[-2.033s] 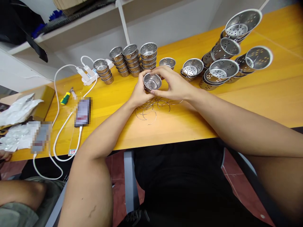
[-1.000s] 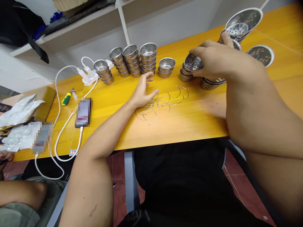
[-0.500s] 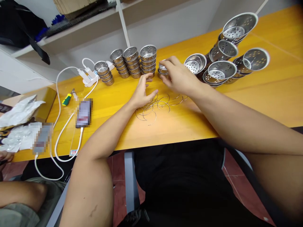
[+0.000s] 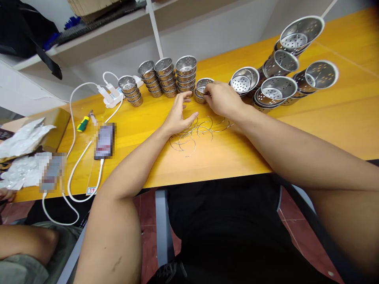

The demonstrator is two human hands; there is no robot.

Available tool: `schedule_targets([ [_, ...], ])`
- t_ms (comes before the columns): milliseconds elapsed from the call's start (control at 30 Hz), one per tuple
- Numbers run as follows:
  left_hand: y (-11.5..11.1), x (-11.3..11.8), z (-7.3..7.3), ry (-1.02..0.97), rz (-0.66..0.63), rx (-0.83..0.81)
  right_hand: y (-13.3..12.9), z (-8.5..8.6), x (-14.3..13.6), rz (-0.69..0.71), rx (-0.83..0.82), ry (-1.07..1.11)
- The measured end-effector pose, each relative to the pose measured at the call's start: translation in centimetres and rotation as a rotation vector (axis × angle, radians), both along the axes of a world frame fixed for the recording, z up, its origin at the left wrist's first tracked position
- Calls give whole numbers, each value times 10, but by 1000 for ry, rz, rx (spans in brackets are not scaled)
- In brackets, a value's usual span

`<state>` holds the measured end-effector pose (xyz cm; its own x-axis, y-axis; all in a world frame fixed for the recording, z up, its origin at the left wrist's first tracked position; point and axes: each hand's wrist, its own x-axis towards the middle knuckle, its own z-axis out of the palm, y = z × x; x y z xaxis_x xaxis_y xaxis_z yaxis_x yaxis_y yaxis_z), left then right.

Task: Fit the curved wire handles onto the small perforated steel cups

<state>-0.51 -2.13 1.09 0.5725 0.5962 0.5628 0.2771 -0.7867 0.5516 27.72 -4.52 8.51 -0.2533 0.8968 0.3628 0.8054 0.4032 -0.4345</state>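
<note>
My right hand (image 4: 223,96) is at the right side of a short stack of perforated metal cups (image 4: 200,97), its fingers closed on the upper cup at the rim. Part of that cup is hidden behind the fingers. My left hand (image 4: 178,113) rests on the table, thumb and fingers apart, with nothing in it. Beside and beneath it lies a loose tangle of thin curved metal wires (image 4: 204,128). Just beyond the left fingertips rises a taller stack of the same small cups (image 4: 186,73).
More small cup stacks (image 4: 164,75) line the back. Larger perforated cups (image 4: 276,92) lean in tilted stacks at right. To the left are a phone (image 4: 104,141) on a white cable, a green-yellow screwdriver (image 4: 83,124) and a power strip (image 4: 113,98). Another person's leg (image 4: 26,242) shows at lower left.
My right hand has come down from above the short stack to its right side and closed on the upper cup. The stack sits slightly further left. My left hand has stayed still.
</note>
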Motion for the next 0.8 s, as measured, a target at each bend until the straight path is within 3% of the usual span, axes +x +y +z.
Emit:
schedule_targets([
  [200,4,-2,-3,11,9,7,7,-4,6,26,37,26],
  [467,15,0,-14,-46,34,28,-27,29,-3,105,171,82],
  [533,17,0,-13,-63,49,27,-41,35,-8,179,178,72],
  [700,21,-1,-9,-74,16,65,-66,37,-20,520,143,55],
  [800,25,-1,-7,-114,54,51,-71,45,-16,494,159,113],
])
